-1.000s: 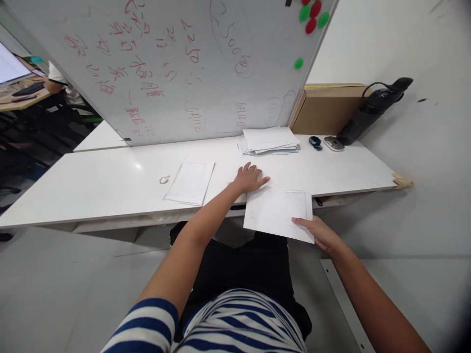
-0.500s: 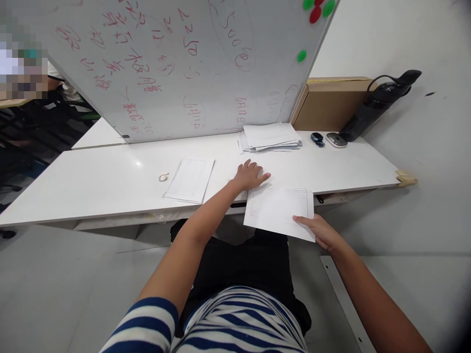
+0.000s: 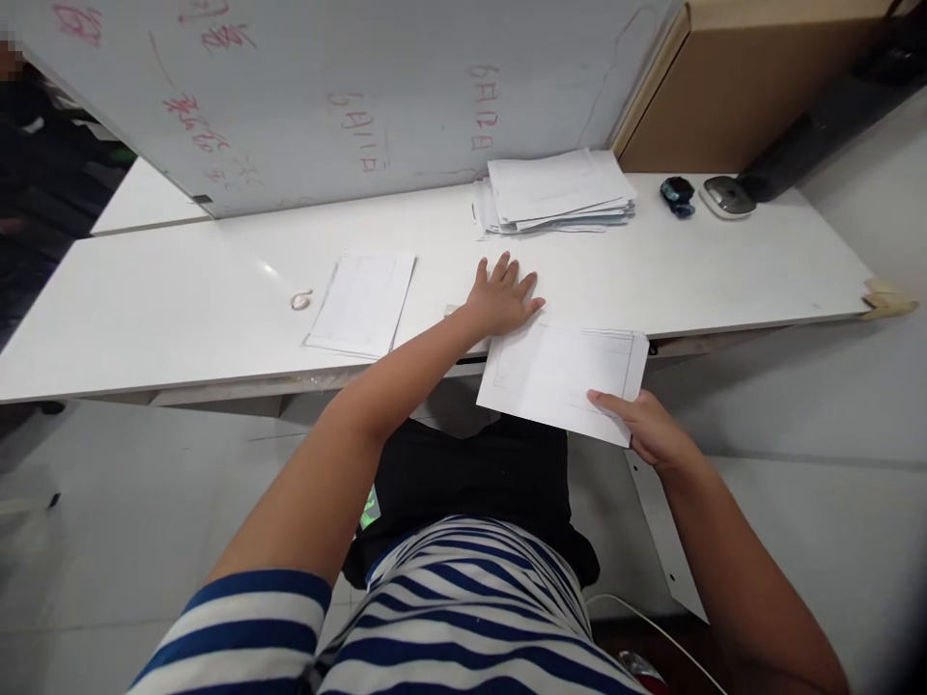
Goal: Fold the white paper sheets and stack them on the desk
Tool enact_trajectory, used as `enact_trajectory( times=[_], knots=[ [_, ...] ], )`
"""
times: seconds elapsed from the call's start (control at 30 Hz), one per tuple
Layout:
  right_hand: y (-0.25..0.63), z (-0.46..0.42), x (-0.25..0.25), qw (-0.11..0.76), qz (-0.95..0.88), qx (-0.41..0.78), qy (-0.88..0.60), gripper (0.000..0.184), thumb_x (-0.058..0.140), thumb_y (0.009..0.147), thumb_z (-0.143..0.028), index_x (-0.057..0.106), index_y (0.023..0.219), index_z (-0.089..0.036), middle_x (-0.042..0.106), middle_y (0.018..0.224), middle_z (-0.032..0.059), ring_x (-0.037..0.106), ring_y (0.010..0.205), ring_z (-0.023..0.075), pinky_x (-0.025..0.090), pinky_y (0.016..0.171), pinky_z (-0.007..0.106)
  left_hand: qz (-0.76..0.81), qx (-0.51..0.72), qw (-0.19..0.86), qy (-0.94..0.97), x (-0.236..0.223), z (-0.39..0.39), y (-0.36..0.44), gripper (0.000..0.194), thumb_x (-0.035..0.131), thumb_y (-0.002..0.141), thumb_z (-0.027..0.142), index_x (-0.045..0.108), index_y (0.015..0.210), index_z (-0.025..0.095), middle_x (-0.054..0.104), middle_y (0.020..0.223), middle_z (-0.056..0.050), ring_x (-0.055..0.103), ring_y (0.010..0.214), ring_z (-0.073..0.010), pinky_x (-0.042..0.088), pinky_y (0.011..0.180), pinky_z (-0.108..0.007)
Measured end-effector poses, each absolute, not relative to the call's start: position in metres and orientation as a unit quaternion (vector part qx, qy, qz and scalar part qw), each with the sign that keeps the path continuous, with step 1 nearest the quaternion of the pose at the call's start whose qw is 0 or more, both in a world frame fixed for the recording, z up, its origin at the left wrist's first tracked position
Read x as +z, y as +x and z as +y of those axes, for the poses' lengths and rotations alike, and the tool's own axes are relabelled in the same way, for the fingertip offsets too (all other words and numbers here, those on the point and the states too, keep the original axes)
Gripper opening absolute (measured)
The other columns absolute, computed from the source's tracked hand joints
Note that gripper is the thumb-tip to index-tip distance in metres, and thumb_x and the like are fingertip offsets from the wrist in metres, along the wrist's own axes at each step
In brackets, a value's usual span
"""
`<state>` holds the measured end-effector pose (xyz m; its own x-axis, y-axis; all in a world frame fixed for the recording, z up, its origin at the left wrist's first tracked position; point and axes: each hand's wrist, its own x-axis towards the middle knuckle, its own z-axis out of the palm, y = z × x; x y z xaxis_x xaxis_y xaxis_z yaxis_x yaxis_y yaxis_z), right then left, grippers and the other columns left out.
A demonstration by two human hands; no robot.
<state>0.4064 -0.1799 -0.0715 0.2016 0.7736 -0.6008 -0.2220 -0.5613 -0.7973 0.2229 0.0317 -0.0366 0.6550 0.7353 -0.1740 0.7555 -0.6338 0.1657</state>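
Gripping thin white rectangular paper sheets (image 3: 554, 372), the right hand (image 3: 656, 430) held them across the near edge of the white desk (image 3: 695, 275).
Their long axis ran left to right, right thumb on top at the right end; the left hand (image 3: 505, 299), open with fingers spread, rested at their far left corner. A brown cardboard box (image 3: 724, 97) stood far right, its contents hidden.

Bottle (image 3: 836, 114), far R: top cut by frame edge, body dark/blurred; whiteboard (image 3: 420, 68) cut at top. R hand (image 3: 656, 427): fingertips hidden under paper (image 3: 550, 369); markings too faint to read. Sm. item (image 3: 452, 310) nr. L hand (image 3: 505, 297): part. covered, can't ident.
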Motion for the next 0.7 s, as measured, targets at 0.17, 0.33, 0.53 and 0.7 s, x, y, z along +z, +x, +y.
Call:
enact_trajectory(
  times=[0.17,0.33,0.53,0.7],
  knots=[
    [0.404,-0.18,-0.066,0.419,-0.205,0.597,-0.653,0.049,0.078,0.069,-0.031,0.064,0.113,-0.015,0.068,0.113,0.0117,0.067,0.099,0.0263,0.057,0.083,0.033,0.416,-0.03,0.164,0.894,-0.03,0.03,0.214,0.076,0.012,0.088,0.067,0.023,0.148,0.022,0.017,0.157,-0.007,0.001,0.145,-0.0297,0.006,0.114,-0.054],
    [0.401,-0.183,-0.055,0.423,-0.2,0.582,-0.665,0.041,0.076,0.07,-0.03,0.066,0.105,-0.011,0.072,0.102,0.0136,0.069,0.09,0.0268,0.058,0.077,0.034,0.427,0.048,0.214,0.877,-0.026,0.032,0.206,0.076,0.012,0.089,0.068,0.032,0.144,0.019,0.029,0.153,-0.008,0.009,0.144,-0.0306,0.02,0.112,-0.05],
    [0.408,-0.198,-0.041,0.445,-0.198,0.556,-0.674,0.035,0.077,0.069,-0.031,0.068,0.097,-0.011,0.072,0.098,0.0149,0.07,0.087,0.0299,0.059,0.071,0.036,0.411,0.249,0.185,0.857,-0.003,0.025,0.188,0.053,0.013,0.099,0.044,0.056,0.12,0.021,0.057,0.129,-0.005,0.042,0.128,-0.0189,0.028,0.11,-0.034],
    [0.411,-0.217,-0.041,0.484,-0.208,0.52,-0.672,0.037,0.076,0.07,-0.034,0.068,0.1,-0.014,0.07,0.108,0.0133,0.068,0.097,0.0302,0.059,0.079,0.037,0.389,0.328,0.246,0.825,-0.003,-0.031,0.156,0.044,0.026,0.098,0.044,0.06,0.114,0.021,0.061,0.123,-0.006,0.047,0.122,-0.0193,0.032,0.107,-0.035]
  ],
)
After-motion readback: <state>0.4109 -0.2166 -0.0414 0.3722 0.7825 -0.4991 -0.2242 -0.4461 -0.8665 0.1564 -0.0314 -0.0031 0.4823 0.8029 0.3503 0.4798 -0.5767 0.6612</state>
